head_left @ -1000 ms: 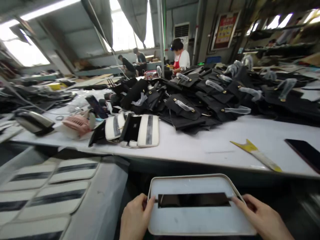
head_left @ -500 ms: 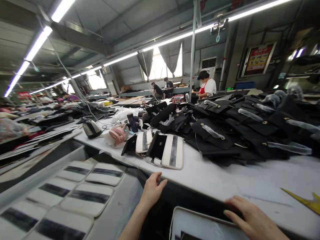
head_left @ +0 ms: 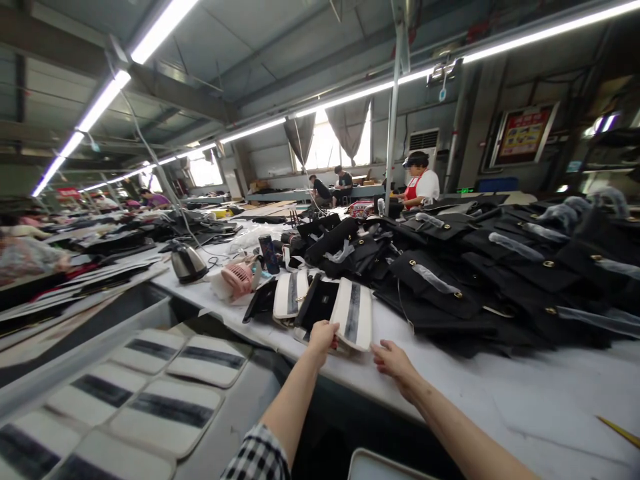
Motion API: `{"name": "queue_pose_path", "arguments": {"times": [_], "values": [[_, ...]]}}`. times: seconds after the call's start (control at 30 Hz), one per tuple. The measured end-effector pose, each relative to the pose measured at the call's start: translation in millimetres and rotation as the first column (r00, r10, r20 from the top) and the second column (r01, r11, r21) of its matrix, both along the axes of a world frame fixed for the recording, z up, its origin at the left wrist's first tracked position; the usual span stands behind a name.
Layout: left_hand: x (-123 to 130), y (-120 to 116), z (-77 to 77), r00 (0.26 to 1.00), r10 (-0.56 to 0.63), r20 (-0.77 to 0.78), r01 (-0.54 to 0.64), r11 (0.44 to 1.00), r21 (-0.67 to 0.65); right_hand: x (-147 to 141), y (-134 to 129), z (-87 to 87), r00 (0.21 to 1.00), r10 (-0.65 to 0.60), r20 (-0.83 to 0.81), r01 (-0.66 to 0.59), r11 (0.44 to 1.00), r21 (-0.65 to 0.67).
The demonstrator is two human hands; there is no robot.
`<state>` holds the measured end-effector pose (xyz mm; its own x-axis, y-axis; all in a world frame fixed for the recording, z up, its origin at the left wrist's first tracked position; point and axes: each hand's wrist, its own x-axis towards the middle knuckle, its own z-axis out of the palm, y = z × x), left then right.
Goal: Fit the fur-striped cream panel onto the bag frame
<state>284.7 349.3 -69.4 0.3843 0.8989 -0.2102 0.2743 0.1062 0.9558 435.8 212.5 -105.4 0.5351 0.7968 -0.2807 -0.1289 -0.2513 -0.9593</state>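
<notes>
A small black bag with an off-white flap (head_left: 353, 313), crossed by a dark stripe, lies at the table's near edge. My left hand (head_left: 323, 339) has its fingers closed on the flap's lower left corner, whose near edge is slightly tilted. Just right of the flap's lower right corner is my right hand (head_left: 395, 363), fingers loosely bent and apart, holding nothing. A second bag with a white striped panel (head_left: 289, 295) lies to the left, beside the black interior of the first.
Left of me, several white striped panels (head_left: 165, 405) lie over a grey bin (head_left: 150, 305). A pale tray (head_left: 380, 463) is below the table edge. Black bags (head_left: 450, 273) are heaped on the right. A kettle (head_left: 187, 262) and pink fan (head_left: 237, 277) stand at left. A co-worker (head_left: 421, 183) is beyond.
Both hands have moved forward onto the table, the right one leaving the tray and swinging left. My left hand has taken hold of the flap, and its near edge has shifted.
</notes>
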Motion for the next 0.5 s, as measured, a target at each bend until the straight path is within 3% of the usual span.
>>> {"name": "queue_pose_path", "arguments": {"times": [0.13,0.23,0.4,0.5], "values": [[-2,7,-0.3,0.982,-0.059,0.179,0.073,0.995,-0.073,-5,21,12.8,0.958,-0.012,-0.287,0.045,0.993,0.107],[-6,1,-5.3,0.957,-0.103,0.272,0.122,0.991,-0.056,-6,38,30.6,0.914,-0.013,-0.406,0.091,0.980,0.174],[-23,-16,-17.2,0.945,-0.126,0.302,0.084,0.986,0.147,-11,69,61.8,0.891,-0.063,-0.449,0.164,0.968,0.190],[-38,-23,-23.9,0.965,-0.108,0.241,0.042,0.963,0.266,-17,89,92.9,0.899,-0.043,-0.435,0.178,0.945,0.276]]}}
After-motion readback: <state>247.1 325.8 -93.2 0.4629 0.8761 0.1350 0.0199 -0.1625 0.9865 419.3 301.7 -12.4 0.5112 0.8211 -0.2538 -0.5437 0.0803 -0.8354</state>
